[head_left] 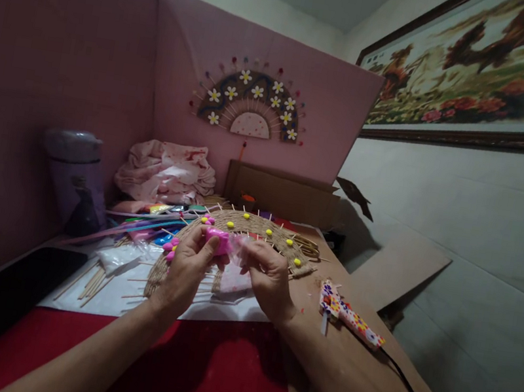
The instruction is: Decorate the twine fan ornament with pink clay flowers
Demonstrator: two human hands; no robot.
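Note:
My left hand (pixel 188 270) grips a small packet of bright pink clay (pixel 218 240) between thumb and fingers. The packet's clear plastic end (pixel 238 245) is pinched by my right hand (pixel 268 280), so both hands are closed on the same packet. Beneath and behind them lies a twine-covered fan-shaped craft (pixel 257 226) with thin sticks poking out of its edge. Yellow dots run along its arch, and pink petals (pixel 170 249) surround dots on the left side. My hands hide part of its middle.
A flower-patterned glue gun (pixel 350 316) with a cord lies on brown cardboard (pixel 304 368) at right. Wooden sticks (pixel 96 282), a clear plastic bag (pixel 117 257) and a dark phone-like slab (pixel 26 271) are at left, near a purple bottle (pixel 73 179). A finished fan (pixel 251 105) hangs on the pink partition.

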